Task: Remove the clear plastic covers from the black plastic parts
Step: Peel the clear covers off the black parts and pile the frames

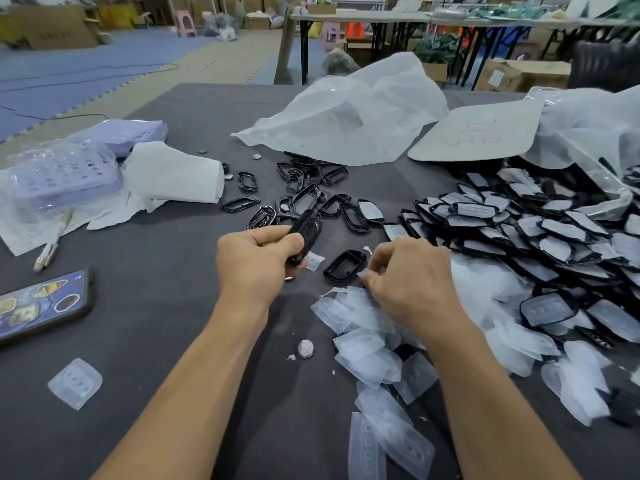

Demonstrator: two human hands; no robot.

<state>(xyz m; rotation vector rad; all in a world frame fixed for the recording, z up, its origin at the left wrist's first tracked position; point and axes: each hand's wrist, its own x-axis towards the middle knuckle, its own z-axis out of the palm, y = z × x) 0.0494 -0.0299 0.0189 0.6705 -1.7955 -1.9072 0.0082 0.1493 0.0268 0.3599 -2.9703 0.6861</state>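
My left hand [258, 259] grips a black plastic part [306, 233] above the table, thumb across its lower half. My right hand [408, 275] has its fingers curled and pinches a clear plastic cover [363, 273] at the fingertips, just above a heap of removed clear covers [374, 344]. A bare black part [344, 265] lies on the table between my hands. To the right spreads a large pile of covered black parts [540, 233]. Stripped black frames [301, 199] lie scattered beyond my hands.
A phone [41, 306] lies at the left edge, a loose clear cover [74, 382] in front of it. A coin cell [305, 348] sits between my forearms. White bags [349, 116], a purple basket [62, 178] and white foam wrap [176, 174] occupy the back of the dark table [166, 271].
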